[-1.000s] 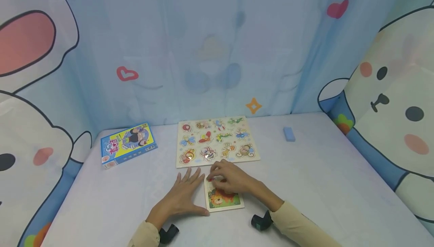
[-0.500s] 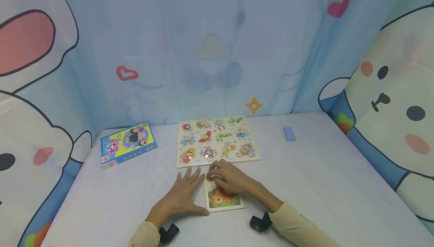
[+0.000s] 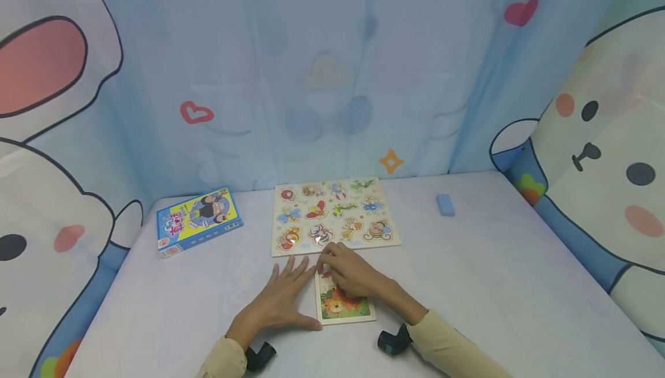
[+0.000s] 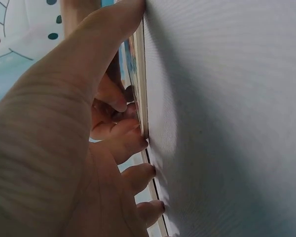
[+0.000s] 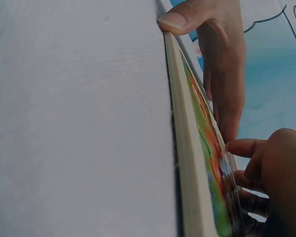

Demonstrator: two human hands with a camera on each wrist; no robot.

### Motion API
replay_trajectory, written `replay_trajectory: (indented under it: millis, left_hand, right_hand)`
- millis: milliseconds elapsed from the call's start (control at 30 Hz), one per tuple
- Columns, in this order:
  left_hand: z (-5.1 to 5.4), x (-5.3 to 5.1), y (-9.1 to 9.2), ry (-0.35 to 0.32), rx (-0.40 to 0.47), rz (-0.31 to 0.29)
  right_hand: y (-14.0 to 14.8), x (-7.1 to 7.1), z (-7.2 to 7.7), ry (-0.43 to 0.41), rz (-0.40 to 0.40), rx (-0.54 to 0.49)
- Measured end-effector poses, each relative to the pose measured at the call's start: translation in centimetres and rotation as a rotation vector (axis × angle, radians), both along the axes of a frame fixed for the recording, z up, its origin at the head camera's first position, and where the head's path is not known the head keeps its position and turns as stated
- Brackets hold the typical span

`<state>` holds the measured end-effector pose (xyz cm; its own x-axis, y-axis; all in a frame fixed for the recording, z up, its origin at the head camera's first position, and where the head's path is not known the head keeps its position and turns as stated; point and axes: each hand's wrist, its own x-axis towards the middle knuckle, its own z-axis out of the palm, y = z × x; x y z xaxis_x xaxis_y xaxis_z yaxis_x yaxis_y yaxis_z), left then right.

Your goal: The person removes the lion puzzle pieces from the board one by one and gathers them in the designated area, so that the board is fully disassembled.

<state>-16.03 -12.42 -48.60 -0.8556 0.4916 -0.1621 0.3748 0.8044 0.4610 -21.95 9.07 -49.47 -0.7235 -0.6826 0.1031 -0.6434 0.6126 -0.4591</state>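
A small wooden jigsaw puzzle with a lion picture lies flat near the front of the table. My left hand is spread along its left side, thumb at the lower left corner and forefinger at the upper left. My right hand reaches over the puzzle's upper part with bent fingers. In the right wrist view, fingertips of the right hand touch the picture side of the puzzle. Whether they pinch a piece is hidden. The left wrist view shows the left hand's fingertips against the board's edge.
A larger wooden board with several insect pictures lies just beyond the hands. To the left is a blue and yellow box, and at the back right a small blue block. A patterned curtain closes off the back.
My right hand has shifted slightly left and its wrist has turned a little over the puzzle's top. The left hand holds its place. The whole head view has drifted slightly.
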Motion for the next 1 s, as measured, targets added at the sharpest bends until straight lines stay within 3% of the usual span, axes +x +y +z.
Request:
replay_trajectory:
  millis: [633, 767, 1000]
  left_hand:
    - [-0.1, 0.0, 0.1, 0.000, -0.006, -0.008]
    - [0.0, 0.0, 0.1, -0.002, -0.013, -0.004]
    - [0.2, 0.1, 0.1, -0.003, -0.012, 0.000]
  right_hand:
    - [1.1, 0.2, -0.2, -0.009, -0.021, -0.047]
    - [1.3, 0.5, 0.2, -0.028, -0.014, -0.062]
    - [1.2, 0.6, 0.5, 0.011, 0.029, -0.018]
